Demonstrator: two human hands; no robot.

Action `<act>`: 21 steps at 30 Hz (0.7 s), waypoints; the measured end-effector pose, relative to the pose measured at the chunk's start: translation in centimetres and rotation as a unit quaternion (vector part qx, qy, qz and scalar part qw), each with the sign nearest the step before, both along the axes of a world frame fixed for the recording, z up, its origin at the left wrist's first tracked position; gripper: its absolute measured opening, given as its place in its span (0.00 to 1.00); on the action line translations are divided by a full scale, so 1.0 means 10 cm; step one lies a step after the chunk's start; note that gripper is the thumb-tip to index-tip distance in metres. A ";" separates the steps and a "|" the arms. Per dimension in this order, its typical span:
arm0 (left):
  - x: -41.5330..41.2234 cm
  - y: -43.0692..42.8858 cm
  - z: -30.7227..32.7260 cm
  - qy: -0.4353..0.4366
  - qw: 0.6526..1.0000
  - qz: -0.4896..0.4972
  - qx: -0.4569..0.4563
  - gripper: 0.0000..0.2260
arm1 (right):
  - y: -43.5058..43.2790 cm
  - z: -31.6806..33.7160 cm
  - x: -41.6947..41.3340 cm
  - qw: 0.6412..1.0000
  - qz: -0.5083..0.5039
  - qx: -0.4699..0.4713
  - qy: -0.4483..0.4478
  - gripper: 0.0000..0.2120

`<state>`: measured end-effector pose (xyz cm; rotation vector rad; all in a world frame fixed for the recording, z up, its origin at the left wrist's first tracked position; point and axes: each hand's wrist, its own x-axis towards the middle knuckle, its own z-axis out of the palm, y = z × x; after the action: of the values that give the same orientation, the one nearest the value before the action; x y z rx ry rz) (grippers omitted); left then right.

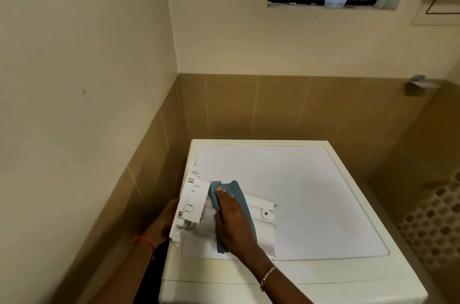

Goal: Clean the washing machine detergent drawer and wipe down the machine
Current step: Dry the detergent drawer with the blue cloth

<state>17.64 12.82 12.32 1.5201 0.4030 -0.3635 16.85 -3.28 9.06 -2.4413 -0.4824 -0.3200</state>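
Drawer (261,219) lies on washing machine (323,191) top, near-left corner. Cloth (239,201) on drawer, under R hand (234,224). L hand (161,224) at drawer's left.

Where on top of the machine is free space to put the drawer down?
The washing machine top is bare to the right of the detergent drawer and behind it, toward the tiled wall. The front-left part is crowded: left hand, drawer, blue cloth and right hand.

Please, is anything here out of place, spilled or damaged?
Only the detergent drawer: it is outside its slot, lying on the washing machine top, steadied by the left hand while the right hand presses a blue cloth on it. No spill or damage shows.
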 end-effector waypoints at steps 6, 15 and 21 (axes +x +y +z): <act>-0.09 0.05 -0.09 -0.050 0.998 0.024 0.029 0.13 | -0.13 -0.08 0.05 1.000 0.003 -0.027 -0.008 0.18; -0.03 0.03 -0.15 -0.036 0.998 0.000 0.058 0.10 | -0.55 -0.10 0.10 0.995 -0.073 0.009 0.071 0.16; -0.03 0.08 -0.13 -0.021 0.999 0.028 0.033 0.12 | -0.72 -0.11 0.12 0.957 -0.170 0.191 0.140 0.07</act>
<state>17.31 13.64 11.03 1.5751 0.4279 -0.2758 18.00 -10.52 8.00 -2.1309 0.1195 -0.1816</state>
